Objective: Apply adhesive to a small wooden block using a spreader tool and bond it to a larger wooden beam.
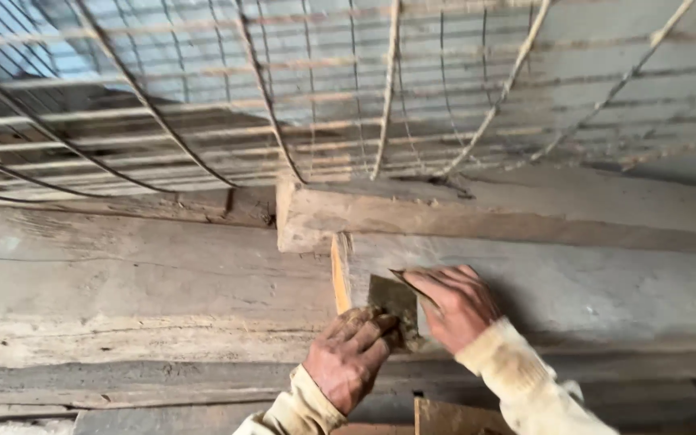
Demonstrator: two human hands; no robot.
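My left hand [352, 354] and my right hand [454, 304] meet on a small dark flat piece [396, 302], roughly square and dirty. The left hand grips its lower edge; the right hand's fingers pinch its upper right corner. The piece is pressed against the face of a grey wooden board [573, 290], beside that board's orange-tinted cut end [338, 278]. Both sleeves are pale and stained. What the flat piece is made of cannot be told.
A thicker timber beam [461, 211] lies just above the board. Beyond it spreads a grid of steel reinforcing bars [267, 105] over a pale deck. Rough, mortar-stained planks [138, 282] run to the left, and another board edge [445, 415] shows at the bottom.
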